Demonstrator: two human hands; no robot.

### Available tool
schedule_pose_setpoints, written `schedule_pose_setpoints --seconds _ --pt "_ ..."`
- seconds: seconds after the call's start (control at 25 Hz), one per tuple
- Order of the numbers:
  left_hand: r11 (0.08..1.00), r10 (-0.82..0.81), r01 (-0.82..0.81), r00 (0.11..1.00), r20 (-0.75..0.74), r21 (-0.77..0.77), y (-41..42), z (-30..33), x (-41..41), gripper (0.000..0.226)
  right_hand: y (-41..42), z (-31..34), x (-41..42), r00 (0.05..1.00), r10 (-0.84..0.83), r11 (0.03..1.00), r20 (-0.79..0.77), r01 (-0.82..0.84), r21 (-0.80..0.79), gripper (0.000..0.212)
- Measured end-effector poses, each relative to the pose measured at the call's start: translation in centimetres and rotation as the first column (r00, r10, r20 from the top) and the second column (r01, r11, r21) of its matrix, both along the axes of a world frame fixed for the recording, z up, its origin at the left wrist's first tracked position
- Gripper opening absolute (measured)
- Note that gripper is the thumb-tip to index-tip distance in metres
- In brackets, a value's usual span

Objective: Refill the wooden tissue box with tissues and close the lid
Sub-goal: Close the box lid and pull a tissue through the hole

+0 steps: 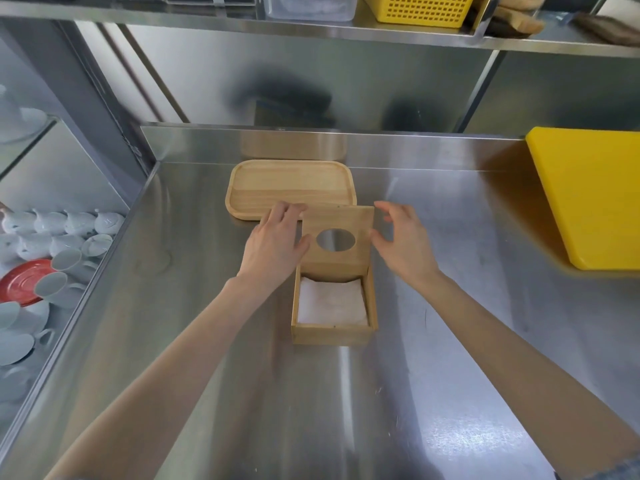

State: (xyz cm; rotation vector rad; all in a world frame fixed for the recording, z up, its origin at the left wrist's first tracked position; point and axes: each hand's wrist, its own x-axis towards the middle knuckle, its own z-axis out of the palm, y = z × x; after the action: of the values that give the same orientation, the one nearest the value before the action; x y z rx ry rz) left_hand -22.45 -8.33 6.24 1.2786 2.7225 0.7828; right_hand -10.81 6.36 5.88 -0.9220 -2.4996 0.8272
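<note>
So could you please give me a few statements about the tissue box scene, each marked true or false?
1. The lid stands open. True.
2. The tissue box is empty. False: white tissues lie inside.
3. The left hand is at the lid's left edge. True.
4. The right hand holds a tissue. False: it is empty, fingers spread beside the lid.
5. The wooden tray sits in front of the box. False: it lies behind it.

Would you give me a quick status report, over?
Left hand on lid, right hand open beside it. Tissue box filled, lid up. Nothing in the way.
</note>
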Motion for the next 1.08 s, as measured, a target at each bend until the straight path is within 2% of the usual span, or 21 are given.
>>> schedule_pose_setpoints --seconds 0.16,0.36,0.52,0.88,1.08 --pt "0.996 -0.038 0.037 0.999 -0.010 -0.085 1.7 0.6 -1.5 0.057 1.1 0.4 -1.6 0.998 0.037 0.999 0.048 -0.036 -0.012 0.048" --pt "0.985 -0.057 0.059 0.998 0.013 -0.161 3.1 0.5 -2.7 0.046 1.8 0.7 -2.7 0.993 0.064 0.998 0.102 -0.063 -0.008 0.038" --pt "0.995 -0.047 0.052 0.997 0.057 -0.089 3.2 0.3 -3.1 0.032 2.0 0.4 -2.8 0.995 0.059 0.998 0.082 -0.055 -0.041 0.031" --pt "1.000 -0.030 0.030 0.998 0.051 -0.003 2.3 0.2 -2.2 0.029 1.5 0.7 -1.8 0.997 0.063 0.998 0.032 -0.063 0.000 0.026" --pt "0.994 -0.019 0.016 0.999 0.026 0.111 0.5 0.0 -0.4 0.024 0.2 -0.1 0.0 0.993 0.086 0.996 -0.083 -0.084 0.020 0.024"
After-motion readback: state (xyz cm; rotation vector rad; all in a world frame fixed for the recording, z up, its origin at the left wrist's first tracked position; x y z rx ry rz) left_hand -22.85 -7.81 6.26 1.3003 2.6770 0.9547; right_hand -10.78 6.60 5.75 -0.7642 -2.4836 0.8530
